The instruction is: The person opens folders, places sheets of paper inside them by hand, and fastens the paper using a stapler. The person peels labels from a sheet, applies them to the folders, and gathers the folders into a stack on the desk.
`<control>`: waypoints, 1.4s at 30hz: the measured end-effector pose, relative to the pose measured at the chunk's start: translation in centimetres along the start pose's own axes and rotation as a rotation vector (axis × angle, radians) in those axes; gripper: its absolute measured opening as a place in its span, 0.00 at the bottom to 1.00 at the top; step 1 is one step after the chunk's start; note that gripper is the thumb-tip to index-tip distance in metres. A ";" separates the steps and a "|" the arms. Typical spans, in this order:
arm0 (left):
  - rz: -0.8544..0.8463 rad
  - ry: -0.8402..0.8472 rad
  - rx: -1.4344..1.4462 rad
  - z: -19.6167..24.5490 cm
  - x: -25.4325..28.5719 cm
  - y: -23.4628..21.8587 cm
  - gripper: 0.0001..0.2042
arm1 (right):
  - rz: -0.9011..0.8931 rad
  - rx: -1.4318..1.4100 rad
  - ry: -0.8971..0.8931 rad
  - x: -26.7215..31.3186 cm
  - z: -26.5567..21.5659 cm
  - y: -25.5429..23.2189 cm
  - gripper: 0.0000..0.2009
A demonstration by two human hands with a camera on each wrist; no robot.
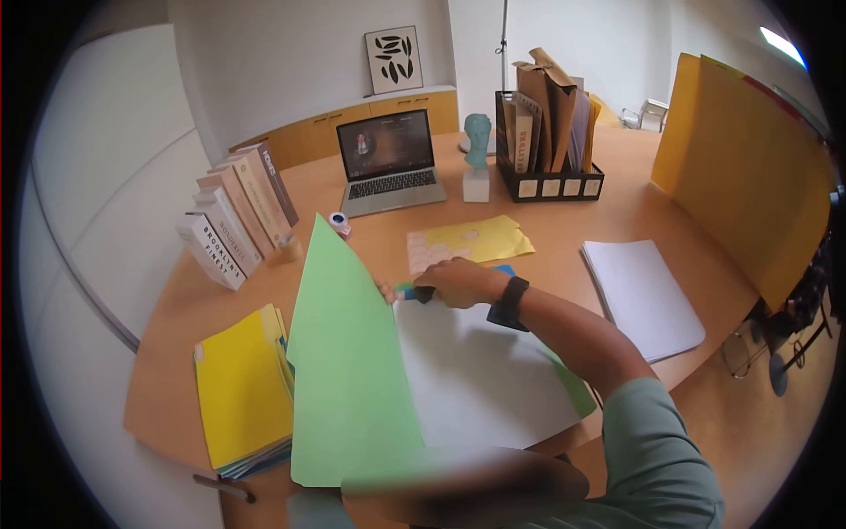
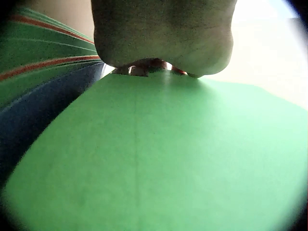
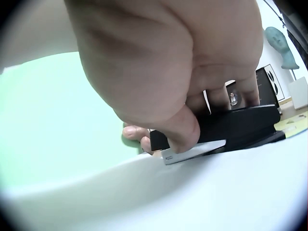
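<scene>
A green folder (image 1: pixel 352 370) lies with its left cover raised and white paper (image 1: pixel 485 379) on its right side. My right hand (image 1: pixel 463 282) grips a black tool with a silver metal strip, like a stapler (image 3: pixel 236 127), at the paper's far left corner; the thumb presses near the strip. My left hand (image 2: pixel 163 36) is against the outside of the green cover (image 2: pixel 159 154), mostly hidden in the head view. Its fingertips (image 3: pixel 137 134) curl round the cover's edge beside the tool.
Yellow folders (image 1: pixel 242 388) and upright books (image 1: pixel 251 203) stand or lie left. Behind are a laptop (image 1: pixel 388 159), a bust (image 1: pixel 477 141), a black file rack (image 1: pixel 551 187) and a yellow envelope (image 1: pixel 476 238). White sheets (image 1: pixel 643 295) and a large yellow folder (image 1: pixel 740 167) are right.
</scene>
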State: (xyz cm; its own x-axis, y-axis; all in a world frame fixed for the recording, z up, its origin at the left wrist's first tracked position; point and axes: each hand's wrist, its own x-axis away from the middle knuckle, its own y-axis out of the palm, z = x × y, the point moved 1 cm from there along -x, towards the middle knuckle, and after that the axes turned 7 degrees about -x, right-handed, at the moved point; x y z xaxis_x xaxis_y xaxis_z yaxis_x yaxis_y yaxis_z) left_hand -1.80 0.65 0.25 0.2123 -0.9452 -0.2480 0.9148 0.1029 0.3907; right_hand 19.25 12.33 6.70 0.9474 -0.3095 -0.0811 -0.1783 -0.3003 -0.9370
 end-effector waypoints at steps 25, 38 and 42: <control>-0.022 -0.005 0.025 0.2 0.0 0.2 0.10 | 0.314 0.288 -0.036 1.5 0.4 1.1 0.17; -0.042 -0.005 0.049 -0.7 -0.4 0.5 0.10 | 0.347 0.290 0.521 9.1 8.3 -3.6 0.14; 0.004 0.014 -0.041 -1.2 -0.3 0.7 0.10 | 0.334 0.295 0.559 11.2 10.1 -3.1 0.11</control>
State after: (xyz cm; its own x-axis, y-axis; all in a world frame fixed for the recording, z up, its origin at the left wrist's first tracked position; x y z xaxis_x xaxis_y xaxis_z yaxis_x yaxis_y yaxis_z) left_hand -0.85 1.38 -0.47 0.2211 -0.9402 -0.2592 0.9270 0.1200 0.3553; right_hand 33.10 18.93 5.28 0.5628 -0.7821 -0.2675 -0.2808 0.1235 -0.9518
